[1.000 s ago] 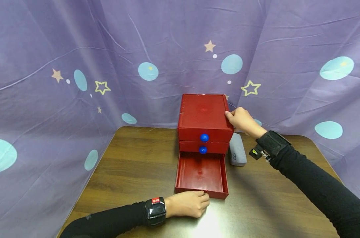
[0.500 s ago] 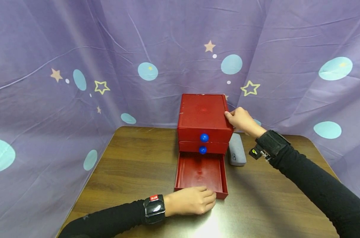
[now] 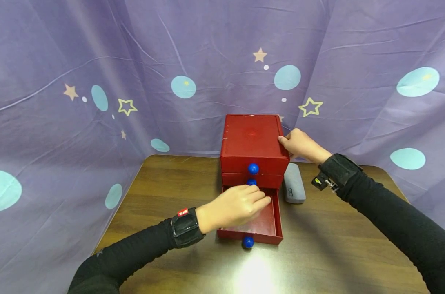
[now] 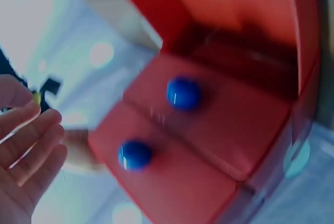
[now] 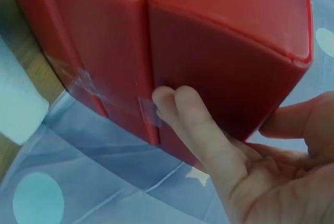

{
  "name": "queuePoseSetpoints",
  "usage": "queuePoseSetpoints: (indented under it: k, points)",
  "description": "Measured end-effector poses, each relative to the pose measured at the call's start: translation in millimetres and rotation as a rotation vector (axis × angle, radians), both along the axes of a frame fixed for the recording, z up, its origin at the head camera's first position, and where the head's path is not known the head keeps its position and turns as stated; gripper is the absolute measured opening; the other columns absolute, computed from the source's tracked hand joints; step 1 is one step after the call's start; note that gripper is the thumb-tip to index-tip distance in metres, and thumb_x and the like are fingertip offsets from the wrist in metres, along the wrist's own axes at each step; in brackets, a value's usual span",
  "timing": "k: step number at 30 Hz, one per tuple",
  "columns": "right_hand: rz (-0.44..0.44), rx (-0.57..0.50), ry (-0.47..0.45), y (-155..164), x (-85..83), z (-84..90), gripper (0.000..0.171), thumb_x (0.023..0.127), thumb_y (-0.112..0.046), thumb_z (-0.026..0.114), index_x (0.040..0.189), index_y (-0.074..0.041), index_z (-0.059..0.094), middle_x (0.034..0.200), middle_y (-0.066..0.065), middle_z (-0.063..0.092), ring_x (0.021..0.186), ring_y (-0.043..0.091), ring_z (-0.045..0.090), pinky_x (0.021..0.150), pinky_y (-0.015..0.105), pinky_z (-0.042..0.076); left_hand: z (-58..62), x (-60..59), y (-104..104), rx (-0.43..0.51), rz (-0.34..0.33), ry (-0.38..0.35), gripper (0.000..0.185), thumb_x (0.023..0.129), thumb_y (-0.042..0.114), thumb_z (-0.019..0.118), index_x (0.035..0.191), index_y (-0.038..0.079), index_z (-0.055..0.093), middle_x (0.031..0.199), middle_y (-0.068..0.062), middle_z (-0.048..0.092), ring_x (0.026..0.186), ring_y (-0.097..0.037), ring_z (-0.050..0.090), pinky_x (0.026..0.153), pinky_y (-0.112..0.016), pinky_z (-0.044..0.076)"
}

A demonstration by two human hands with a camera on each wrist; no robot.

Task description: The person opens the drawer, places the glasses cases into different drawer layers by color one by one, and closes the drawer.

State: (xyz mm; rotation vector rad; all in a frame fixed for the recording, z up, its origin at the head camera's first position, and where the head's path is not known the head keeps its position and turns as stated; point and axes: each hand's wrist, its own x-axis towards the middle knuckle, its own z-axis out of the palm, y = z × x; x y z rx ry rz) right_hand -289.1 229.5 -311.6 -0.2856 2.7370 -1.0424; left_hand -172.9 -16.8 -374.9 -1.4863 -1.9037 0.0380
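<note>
Your left hand [image 3: 237, 204] hovers with fingers relaxed and straight, grasping nothing, above the pulled-out bottom drawer [image 3: 261, 226] of the red three-drawer cabinet [image 3: 252, 141], which stands at the back of the wooden tabletop [image 3: 171, 192] against the purple star-print curtain [image 3: 97, 61]. That drawer's blue knob [image 3: 248, 242] juts from its front, toward you. Your right hand [image 3: 299, 145] braces the cabinet's right side, thumb on the top edge and fingers [image 5: 182, 109] pressed flat along the side wall. The two upper drawers sit closed, their blue knobs [image 3: 253, 168] one above the other. A grey glasses case [image 3: 293, 183] lies just right of the cabinet.
</note>
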Motion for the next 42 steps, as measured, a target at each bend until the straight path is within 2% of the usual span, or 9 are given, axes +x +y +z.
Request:
queuePoseSetpoints:
  k: [4, 9, 13, 18, 26, 30, 34, 37, 42]
  points:
    - [0.009, 0.033, -0.019, 0, -0.4, 4.0, 0.047, 0.109, -0.019, 0.042, 0.107, 0.021, 0.065, 0.094, 0.034, 0.071, 0.071, 0.029, 0.076, 0.063, 0.037, 0.063, 27.7, -17.9, -6, 0.14, 0.088, -0.09, 0.02, 0.094, 0.017, 0.067, 0.11, 0.009, 0.076, 0.097, 0.002, 0.075, 0.088, -0.013, 0.068, 0.082, -0.023, 0.057]
    - [0.034, 0.044, -0.067, 2, -3.1, 8.4, 0.048, 0.11, -0.02, 0.041, 0.114, 0.023, 0.062, 0.096, 0.034, 0.071, 0.072, 0.026, 0.076, 0.064, 0.036, 0.063, 54.9, -43.9, -18, 0.266, 0.318, -0.281, 0.023, 0.094, 0.016, 0.067, 0.114, 0.008, 0.075, 0.102, -0.003, 0.076, 0.09, -0.02, 0.069, 0.076, -0.032, 0.06]
    - [0.051, 0.084, -0.094, 6, -5.4, 13.1, 0.053, 0.111, -0.026, 0.04, 0.117, 0.021, 0.062, 0.087, 0.027, 0.073, 0.067, 0.018, 0.072, 0.065, 0.035, 0.063, 67.2, -66.6, -25, 0.312, 0.493, -0.445, 0.025, 0.094, 0.015, 0.064, 0.116, 0.007, 0.074, 0.106, -0.007, 0.075, 0.096, -0.026, 0.07, 0.076, -0.041, 0.06]
    - [0.04, 0.096, -0.071, 15, -6.7, 13.8, 0.059, 0.112, -0.031, 0.037, 0.114, 0.022, 0.063, 0.085, 0.027, 0.073, 0.064, 0.015, 0.07, 0.067, 0.037, 0.063, 71.7, -91.4, -29, 0.326, 0.619, -0.616, 0.028, 0.094, 0.014, 0.063, 0.119, 0.005, 0.073, 0.111, -0.012, 0.074, 0.096, -0.027, 0.07, 0.082, -0.044, 0.059]
    - [0.004, 0.165, 0.084, 34, -4.3, -7.2, 0.046, 0.107, -0.025, 0.05, 0.079, 0.005, 0.07, 0.065, 0.011, 0.069, 0.056, 0.014, 0.062, 0.057, 0.032, 0.052, 74.6, -112.4, -32, 0.321, 0.721, -0.814, 0.032, 0.093, 0.017, 0.064, 0.12, 0.003, 0.072, 0.111, -0.012, 0.075, 0.101, -0.029, 0.07, 0.091, -0.042, 0.056]
    - [-0.037, 0.226, 0.172, 39, -2.9, -29.5, 0.038, 0.103, -0.022, 0.052, 0.102, 0.011, 0.072, 0.085, 0.023, 0.074, 0.073, 0.03, 0.069, 0.07, 0.045, 0.055, 73.9, -118.6, -34, 0.312, 0.75, -0.882, 0.032, 0.091, 0.019, 0.064, 0.118, 0.002, 0.071, 0.102, -0.01, 0.073, 0.093, -0.025, 0.065, 0.086, -0.039, 0.054]
    - [-0.087, 0.294, 0.197, 42, -1.4, -54.1, 0.048, 0.101, -0.022, 0.053, 0.131, 0.015, 0.058, 0.125, 0.036, 0.063, 0.105, 0.05, 0.066, 0.089, 0.062, 0.052, 70.3, -124.5, -36, 0.306, 0.778, -0.96, 0.016, 0.09, 0.019, 0.064, 0.089, 0.003, 0.063, 0.071, -0.001, 0.047, 0.072, -0.018, 0.045, 0.066, -0.03, 0.039]
    - [-0.108, 0.316, 0.166, 44, 1.4, -70.7, 0.056, 0.1, -0.023, 0.053, 0.139, 0.016, 0.048, 0.135, 0.04, 0.053, 0.117, 0.056, 0.059, 0.092, 0.066, 0.051, 67.2, -129.0, -37, 0.307, 0.786, -1.029, 0.027, 0.091, 0.019, 0.063, 0.074, 0.009, 0.045, 0.066, 0.003, 0.029, 0.063, -0.014, 0.033, 0.059, -0.026, 0.026]
    - [-0.114, 0.313, 0.095, 48, 5.7, -93.9, 0.069, 0.1, -0.027, 0.054, 0.146, 0.021, 0.033, 0.132, 0.043, 0.054, 0.115, 0.056, 0.06, 0.092, 0.065, 0.052, 65.5, -135.4, -35, 0.327, 0.8, -1.091, 0.036, 0.093, 0.019, 0.062, 0.067, 0.014, 0.038, 0.06, 0.005, 0.028, 0.055, -0.011, 0.031, 0.053, -0.024, 0.024]
